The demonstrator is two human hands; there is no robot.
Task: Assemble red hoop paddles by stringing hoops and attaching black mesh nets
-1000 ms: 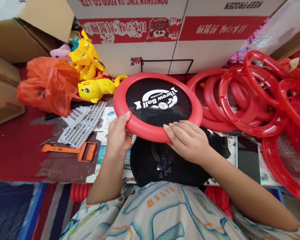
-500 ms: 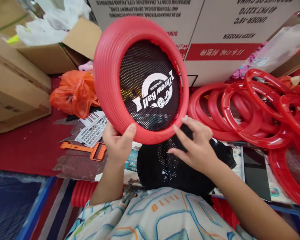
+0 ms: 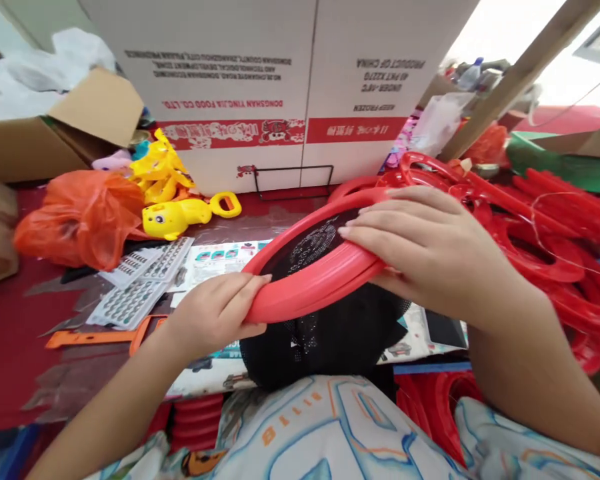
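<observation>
Nearest the viewer, the patterned shirt [image 3: 300, 433] borders the worktop. Just beyond it lies a limp black mesh cloth [image 3: 330, 343], pierced with fine holes. Above this cloth the red ring [image 3: 300, 293] is held tilted, spanning the space between the two hands. Its apparent long axis rises from lower left to upper right, and neither hand is nearer, both being in contact with it. The left hand [image 3: 217, 307] pinches the lower end, digits above and below the rim; the right hand [image 3: 425, 250] grasps the upper end, fingertips curled over the inner edge. The rim is thick, rounded and smooth-looking, with a seam-like groove along its outer side; dark netting [image 3: 313, 243] fills its opening. To the left lie a flat orange plastic strap [image 3: 97, 339] and pale sheets of small round pieces [image 3: 130, 303]; to the right, glossy red hoops [image 3: 545, 253] overlap in a heap. Farther back are a crumpled orange bag [image 3: 80, 220], a moulded yellow toy [image 3: 175, 219], a thin black wire frame [image 3: 293, 169] and a flat-faced printed carton [image 3: 220, 80]
</observation>
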